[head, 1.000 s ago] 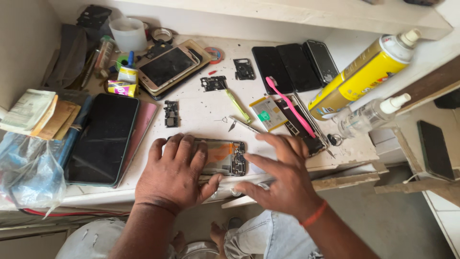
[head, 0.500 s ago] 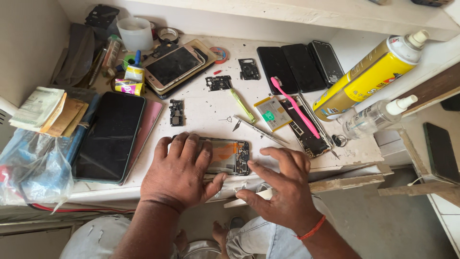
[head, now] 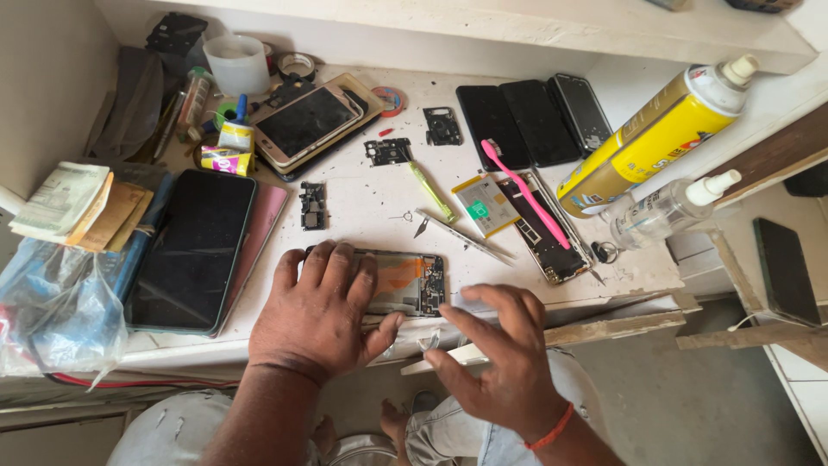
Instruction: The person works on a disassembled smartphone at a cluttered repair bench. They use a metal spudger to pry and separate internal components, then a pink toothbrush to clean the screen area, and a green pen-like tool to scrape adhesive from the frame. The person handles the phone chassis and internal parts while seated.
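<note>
An opened phone (head: 405, 283) with its back off and its circuit boards showing lies near the front edge of the white worktable (head: 362, 207). My left hand (head: 315, 315) lies flat over the phone's left half and holds it down. My right hand (head: 504, 362) hovers just right of the phone at the table's edge, fingers spread, with nothing clearly in it. A small clear scrap (head: 429, 342) sits by its thumb. Metal tweezers (head: 461, 235) lie just behind the phone.
A black tablet (head: 194, 246) lies at the left, beside a plastic bag (head: 52, 311). A pink toothbrush (head: 526, 192), a battery (head: 485, 204), loose phone parts, stacked phones (head: 306, 121), a yellow spray can (head: 651, 142) and a clear bottle (head: 664, 211) crowd the back and right.
My right hand has drawn back from the phone's right end toward the table's edge and spread its fingers. My left hand stays on the phone.
</note>
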{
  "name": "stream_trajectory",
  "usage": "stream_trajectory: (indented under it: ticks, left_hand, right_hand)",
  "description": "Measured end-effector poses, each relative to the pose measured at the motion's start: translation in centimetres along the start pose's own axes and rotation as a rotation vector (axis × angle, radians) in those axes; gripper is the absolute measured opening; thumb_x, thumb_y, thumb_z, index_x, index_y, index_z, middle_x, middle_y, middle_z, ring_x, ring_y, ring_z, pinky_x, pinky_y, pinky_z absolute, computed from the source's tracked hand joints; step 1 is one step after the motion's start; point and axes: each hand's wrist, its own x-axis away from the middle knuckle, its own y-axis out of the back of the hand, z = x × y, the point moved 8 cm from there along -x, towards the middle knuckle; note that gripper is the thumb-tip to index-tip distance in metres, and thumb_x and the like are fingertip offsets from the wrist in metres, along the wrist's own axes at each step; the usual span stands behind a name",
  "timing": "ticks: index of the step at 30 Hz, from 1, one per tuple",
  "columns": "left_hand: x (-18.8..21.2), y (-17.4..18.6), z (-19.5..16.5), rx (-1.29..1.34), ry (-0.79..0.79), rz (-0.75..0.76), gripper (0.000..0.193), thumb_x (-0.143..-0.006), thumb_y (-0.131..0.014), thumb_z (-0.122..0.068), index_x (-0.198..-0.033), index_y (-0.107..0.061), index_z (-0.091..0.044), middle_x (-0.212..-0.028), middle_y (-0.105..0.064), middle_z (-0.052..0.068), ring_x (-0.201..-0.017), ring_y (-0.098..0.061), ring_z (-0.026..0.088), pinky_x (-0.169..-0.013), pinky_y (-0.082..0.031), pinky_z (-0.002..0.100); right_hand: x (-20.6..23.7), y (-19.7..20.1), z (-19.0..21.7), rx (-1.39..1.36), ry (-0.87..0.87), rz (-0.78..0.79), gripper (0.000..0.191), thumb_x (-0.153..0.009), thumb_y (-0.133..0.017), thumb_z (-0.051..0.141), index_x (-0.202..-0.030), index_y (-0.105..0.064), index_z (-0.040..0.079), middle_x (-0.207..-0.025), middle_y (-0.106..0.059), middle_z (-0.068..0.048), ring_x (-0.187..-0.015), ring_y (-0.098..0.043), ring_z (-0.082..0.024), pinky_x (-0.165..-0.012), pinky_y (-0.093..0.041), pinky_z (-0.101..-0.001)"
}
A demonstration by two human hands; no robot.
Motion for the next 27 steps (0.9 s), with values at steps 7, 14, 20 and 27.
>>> stream_trajectory:
  ticks: [7, 14, 20, 27]
  left_hand:
    - [0.1, 0.2, 0.1, 0.006, -0.007, 0.004, 0.074, -0.080, -0.060, -0.066, -0.123, -0.064, -0.006, -0.125, -0.061, 0.018, -0.119, -0.056, 0.034, -0.098, -0.043, 0.057]
    - [0.2, 0.2, 0.5, 0.039, -0.006, -0.004, 0.074, -0.081, -0.059, -0.066, -0.123, -0.064, -0.006, -0.125, -0.061, 0.018, -0.121, -0.056, 0.036, -0.099, -0.041, 0.059]
    - [0.5, 0.6, 0.8, 0.046, 0.022, 0.021, 0.076, -0.084, -0.053, -0.068, -0.127, -0.062, -0.006, -0.128, -0.059, 0.020, -0.125, -0.050, 0.037, -0.110, -0.028, 0.064]
    - [0.6, 1.9, 1.1, 0.090, 0.075, 0.017, 0.062, -0.087, -0.052, -0.053, -0.129, -0.059, -0.009, -0.133, -0.055, 0.018, -0.130, -0.046, 0.036, -0.111, -0.026, 0.064]
  right_hand:
    - [-3.1, -0.7, -1.2, 0.035, 0.006, -0.002, 0.043, -0.081, -0.083, 0.033, -0.113, -0.076, 0.006, -0.122, -0.064, -0.011, -0.116, -0.057, -0.031, -0.105, -0.040, -0.0442]
    - [-5.1, -2.0, -0.7, 0.063, 0.054, 0.092, 0.054, -0.076, -0.085, 0.043, -0.114, -0.076, 0.007, -0.126, -0.061, -0.015, -0.119, -0.052, -0.034, -0.105, -0.038, -0.0485]
    - [-5.6, -1.4, -0.2, 0.024, 0.108, 0.173, 0.059, -0.073, -0.086, 0.041, -0.117, -0.071, 0.005, -0.132, -0.062, -0.013, -0.125, -0.052, -0.034, -0.108, -0.037, -0.0482]
    - [-5.3, -0.9, 0.7, -0.035, 0.134, 0.158, 0.067, -0.074, -0.086, 0.040, -0.126, -0.066, 0.003, -0.130, -0.062, -0.012, -0.123, -0.055, -0.031, -0.107, -0.041, -0.0456]
